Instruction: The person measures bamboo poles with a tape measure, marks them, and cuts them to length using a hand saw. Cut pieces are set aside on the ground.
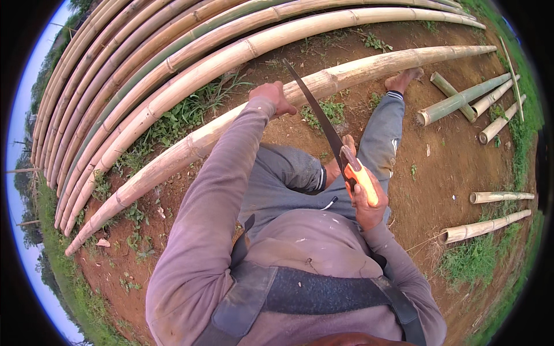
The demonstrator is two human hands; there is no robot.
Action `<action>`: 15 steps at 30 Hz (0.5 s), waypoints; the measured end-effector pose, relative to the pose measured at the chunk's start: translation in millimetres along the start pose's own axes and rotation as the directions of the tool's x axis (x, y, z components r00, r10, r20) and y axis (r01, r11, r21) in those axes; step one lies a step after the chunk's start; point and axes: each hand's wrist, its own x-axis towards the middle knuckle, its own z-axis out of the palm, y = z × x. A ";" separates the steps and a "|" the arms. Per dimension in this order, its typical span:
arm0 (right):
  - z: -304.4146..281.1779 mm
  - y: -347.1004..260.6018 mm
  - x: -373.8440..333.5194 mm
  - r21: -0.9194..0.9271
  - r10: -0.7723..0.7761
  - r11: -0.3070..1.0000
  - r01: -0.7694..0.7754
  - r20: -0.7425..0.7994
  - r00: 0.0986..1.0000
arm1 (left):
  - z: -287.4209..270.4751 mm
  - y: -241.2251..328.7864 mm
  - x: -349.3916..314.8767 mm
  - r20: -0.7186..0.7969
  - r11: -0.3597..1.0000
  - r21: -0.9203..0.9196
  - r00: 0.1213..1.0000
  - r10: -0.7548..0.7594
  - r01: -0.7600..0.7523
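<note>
My left hand (274, 99) is wrapped over a long pale bamboo pole (196, 144) that lies across the ground in front of me. In my right hand (369, 203) is a hand saw (323, 118), gripped by its orange handle close to my lap. The saw's dark blade slants up and to the left. Its tip passes above the pole, just right of my left hand. Whether the teeth touch the bamboo, I cannot tell. My fingers on the pole's far side are partly hidden.
Beyond the pole, several long bamboo poles (190, 69) lie side by side. Short cut bamboo pieces (461, 105) lie at the right, with two more pieces (485, 226) nearer me. My bare foot (404, 79) rests beside the pole. Weeds (326, 114) grow on the brown soil.
</note>
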 end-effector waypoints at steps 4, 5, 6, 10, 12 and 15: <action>69.5 -2.2 132.8 -0.103 -0.226 0.969 0.227 0.015 0.974 | -4.2 5.5 1.0 -0.022 0.999 -0.025 1.000 0.019 -0.020; 71.7 -1.7 138.4 0.019 -0.154 0.988 0.154 0.012 0.988 | -7.3 6.0 0.5 -0.014 0.999 -0.022 0.999 0.030 -0.030; 68.5 8.1 131.8 0.136 -0.075 0.988 0.070 0.031 0.997 | -11.0 4.7 -2.5 -0.005 0.999 -0.016 1.000 0.028 -0.028; 10.7 9.7 36.9 0.019 -0.078 0.997 0.077 0.044 0.996 | -9.0 -7.0 -5.2 -0.008 0.999 -0.002 0.999 0.036 -0.036; -27.4 -18.9 -19.7 0.100 0.154 0.982 -0.162 0.086 0.984 | -7.1 -8.8 -1.7 0.053 0.998 -0.006 0.996 0.069 -0.068; -31.2 -26.4 -22.8 0.158 0.116 0.980 -0.123 0.052 0.992 | -11.1 0.4 -3.9 0.041 0.999 -0.001 0.998 0.048 -0.048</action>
